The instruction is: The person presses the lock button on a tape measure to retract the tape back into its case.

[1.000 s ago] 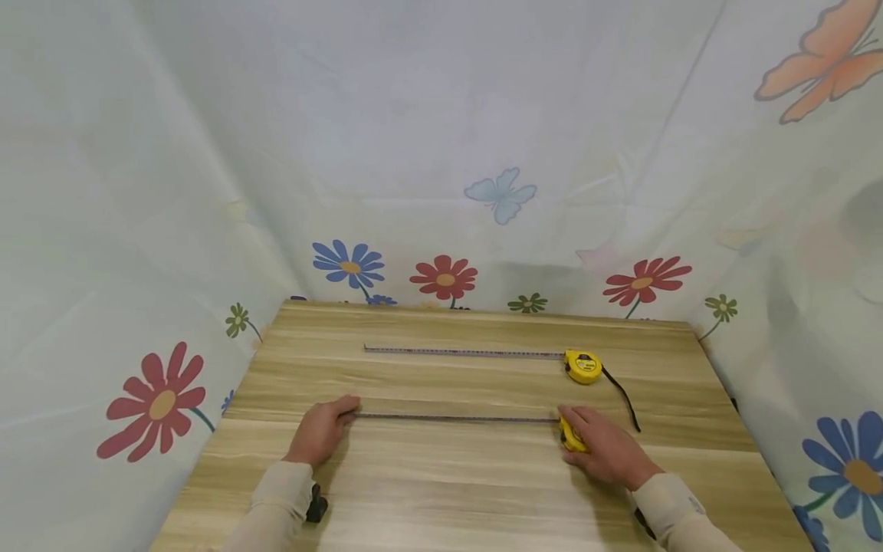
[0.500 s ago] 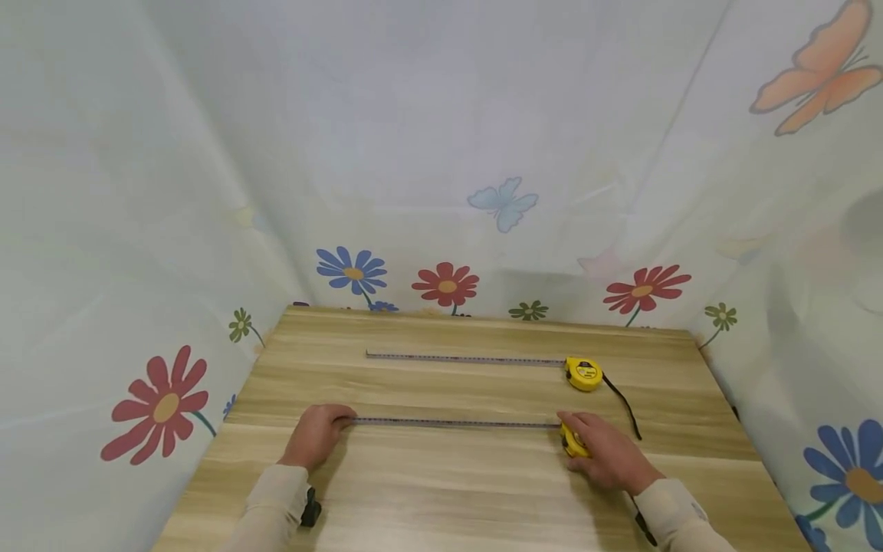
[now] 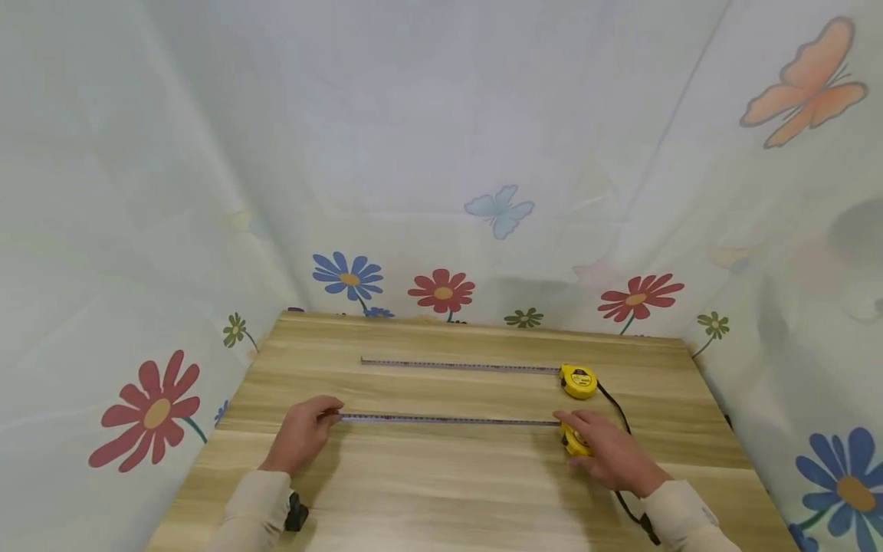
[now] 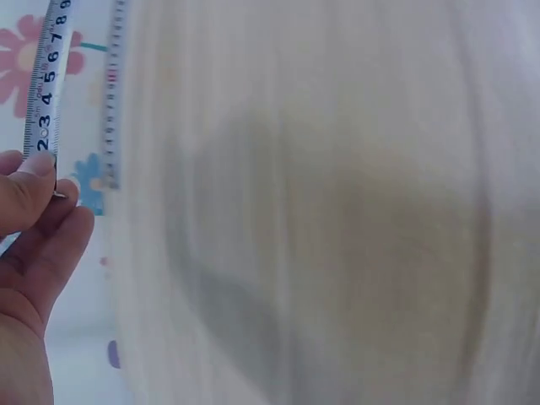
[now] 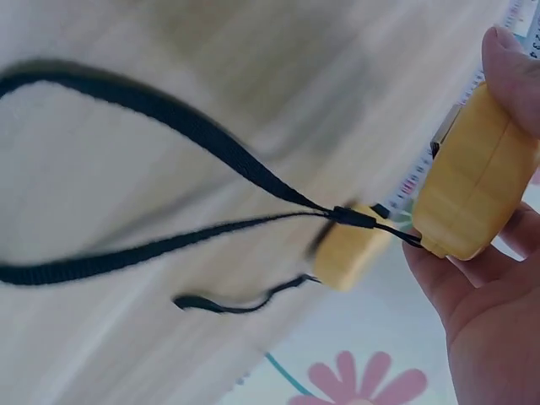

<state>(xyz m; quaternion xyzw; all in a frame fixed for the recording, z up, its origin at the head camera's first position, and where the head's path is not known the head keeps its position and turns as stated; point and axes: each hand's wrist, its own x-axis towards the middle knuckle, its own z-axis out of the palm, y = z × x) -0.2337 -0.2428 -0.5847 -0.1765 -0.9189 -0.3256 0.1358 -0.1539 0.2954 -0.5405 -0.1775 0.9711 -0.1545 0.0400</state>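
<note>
My left hand (image 3: 301, 432) pinches the hooked end of a pulled-out tape blade (image 4: 46, 93) between thumb and fingers. At the blade's other end my right hand (image 3: 610, 451) grips the yellow tape measure case (image 5: 477, 173), thumb on one side and fingers on the other. A black wrist strap (image 5: 194, 126) loops from that case. The blade stretches straight between both hands, over the table's middle. Behind it lies a second yellow tape measure (image 3: 578, 381), its blade (image 3: 458, 366) drawn out to the left, roughly parallel to the held one.
The wood-grain table (image 3: 441, 498) ends at a back edge against a white curtain (image 3: 414, 153) printed with flowers and butterflies. Curtain panels also stand close along the left and right sides. The second tape's black strap (image 3: 616, 406) trails toward the right hand.
The left hand has moved a little to the left with the blade's end, and the stretch of blade between the hands is slightly longer. The right hand stays nearly in place, still gripping the case.
</note>
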